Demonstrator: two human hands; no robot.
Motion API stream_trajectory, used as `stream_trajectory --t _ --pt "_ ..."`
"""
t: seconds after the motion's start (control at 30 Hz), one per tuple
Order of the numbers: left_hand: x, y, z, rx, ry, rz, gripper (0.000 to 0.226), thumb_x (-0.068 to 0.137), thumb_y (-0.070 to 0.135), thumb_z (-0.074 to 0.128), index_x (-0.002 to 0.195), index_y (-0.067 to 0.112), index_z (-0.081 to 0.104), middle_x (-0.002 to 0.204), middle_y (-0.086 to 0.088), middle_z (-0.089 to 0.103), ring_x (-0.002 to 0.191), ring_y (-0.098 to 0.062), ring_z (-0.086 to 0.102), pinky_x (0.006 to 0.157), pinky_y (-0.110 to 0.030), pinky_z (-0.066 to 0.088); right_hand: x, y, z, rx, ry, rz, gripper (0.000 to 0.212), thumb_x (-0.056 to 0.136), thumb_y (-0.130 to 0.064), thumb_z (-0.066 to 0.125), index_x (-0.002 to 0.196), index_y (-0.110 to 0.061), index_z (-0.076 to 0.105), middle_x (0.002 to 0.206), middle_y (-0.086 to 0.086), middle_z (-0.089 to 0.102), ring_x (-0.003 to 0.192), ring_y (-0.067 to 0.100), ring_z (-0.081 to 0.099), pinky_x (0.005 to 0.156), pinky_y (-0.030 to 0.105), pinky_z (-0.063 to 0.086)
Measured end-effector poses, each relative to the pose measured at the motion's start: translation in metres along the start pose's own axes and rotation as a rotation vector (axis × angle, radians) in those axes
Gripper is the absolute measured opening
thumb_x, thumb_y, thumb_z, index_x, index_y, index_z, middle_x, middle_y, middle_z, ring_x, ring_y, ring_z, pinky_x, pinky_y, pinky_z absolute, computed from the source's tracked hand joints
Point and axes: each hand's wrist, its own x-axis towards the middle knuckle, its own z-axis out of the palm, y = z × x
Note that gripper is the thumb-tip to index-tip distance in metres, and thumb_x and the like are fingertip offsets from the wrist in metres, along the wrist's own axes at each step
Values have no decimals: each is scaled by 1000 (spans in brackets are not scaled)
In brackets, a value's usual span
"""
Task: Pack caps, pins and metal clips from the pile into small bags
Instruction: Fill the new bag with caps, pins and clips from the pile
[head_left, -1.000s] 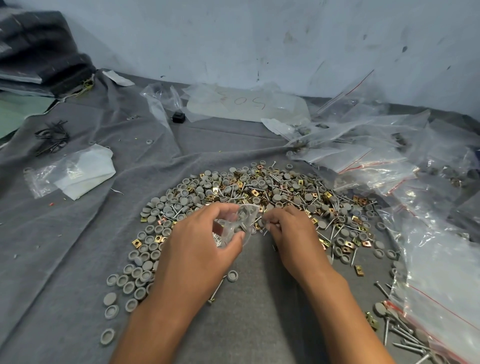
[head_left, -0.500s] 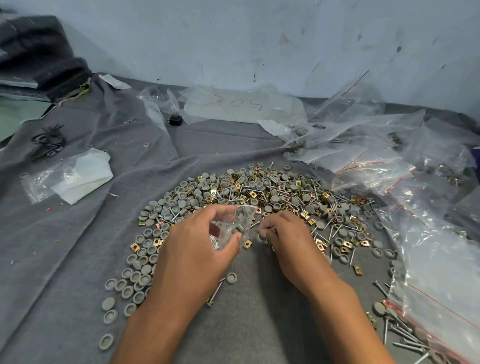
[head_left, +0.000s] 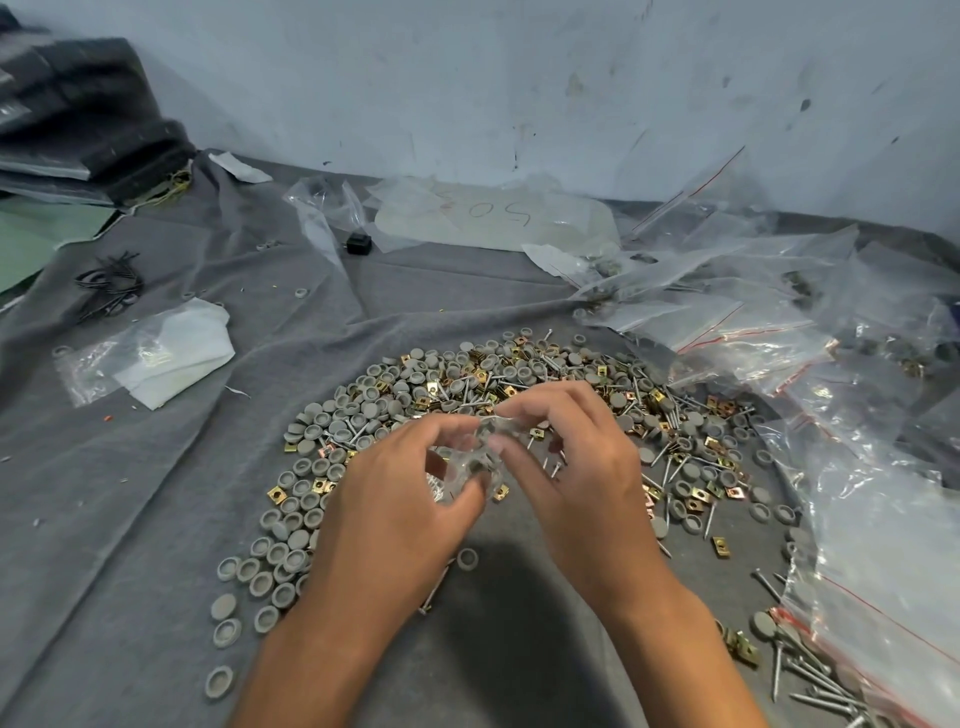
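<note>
Both the left hand (head_left: 395, 499) and right hand (head_left: 566, 467) pinch the small bag (head_left: 467, 457) between them; a loose grip could spill its contents.

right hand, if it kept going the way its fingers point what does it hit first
The right hand points left at the small bag it pinches, so beyond that bag probably the left hand fingers; depth is unclear.

The pile (head_left: 519, 415) lay mid-cloth (head_left: 156, 519). Both hands (head_left: 395, 499) met over its near edge, a small bag (head_left: 467, 457) between them. Bags (head_left: 779, 322) lay heaped to the right, a paper (head_left: 171, 353) to the left, a sheet (head_left: 498, 218) behind.
</note>
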Motion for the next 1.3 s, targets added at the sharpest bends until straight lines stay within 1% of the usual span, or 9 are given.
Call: stream_trajectory --t 0.17,0.23,0.33,0.47,0.6,0.77,1.03,1.2,1.3 --pt "1 0 -1 -39 30 22 31 82 51 68 112 42 65 98 29 67 85 5 64 76 -31 56 -1 8 -3 -71 -29 -28 17 93 -11 65 106 -22 71 114 -7 61 111 10 54 95 16 40" --pt "0 -1 -2 -57 21 40 40 77 58 72 113 43 65 101 30 66 89 5 64 77 -24 53 -1 15 -9 -226 -63 -69 31 88 3 66 103 -22 75 121 -2 61 116 18 50 97 27 43" --pt "0 -2 -6 4 -32 111 55 69 49 85 119 44 62 104 31 65 95 5 61 79 -12 45 1 20 -18 -288 -57 -92 19 91 -4 68 98 -20 75 119 -2 64 113 19 52 94 37 47" --pt "3 -3 -10 -112 118 214 43 79 24 85 116 36 68 103 26 70 95 2 66 82 -8 45 4 12 -28 -174 0 -113 10 98 -13 64 100 -17 73 112 -7 67 109 14 57 95 27 44" --pt "1 4 -14 -468 194 174 39 84 29 77 119 38 63 106 18 75 101 -5 71 86 -13 50 7 -3 -36 -26 77 -105 7 99 -25 61 103 -24 67 106 -13 63 106 14 59 92 21 42" --pt "7 11 -13 -875 167 4 21 81 31 82 99 31 71 102 -1 78 98 -16 74 80 -20 57 2 -13 -34 448 24 178 19 96 -43 63 114 -40 60 91 -17 62 82 6 59 72 18 45" --pt "12 3 -16 -857 193 -108 34 60 28 89 90 27 71 81 -3 76 74 -10 71 69 -17 55 -1 -1 -32 375 -53 301 11 96 -39 60 90 -31 65 77 -19 60 70 5 53 62 14 37" --pt "12 5 -23 -769 164 -97 49 47 32 96 87 37 68 78 -5 77 74 -18 74 75 -38 57 -2 0 -36 282 -41 296 18 98 -43 56 88 -29 63 73 -20 57 67 5 51 60 15 33" --pt "12 7 -23 -828 145 -91 38 50 29 89 80 32 66 74 -6 76 68 -14 71 69 -30 58 -2 -1 -35 369 -39 312 16 98 -41 57 91 -28 63 74 -19 57 67 2 49 61 16 35"
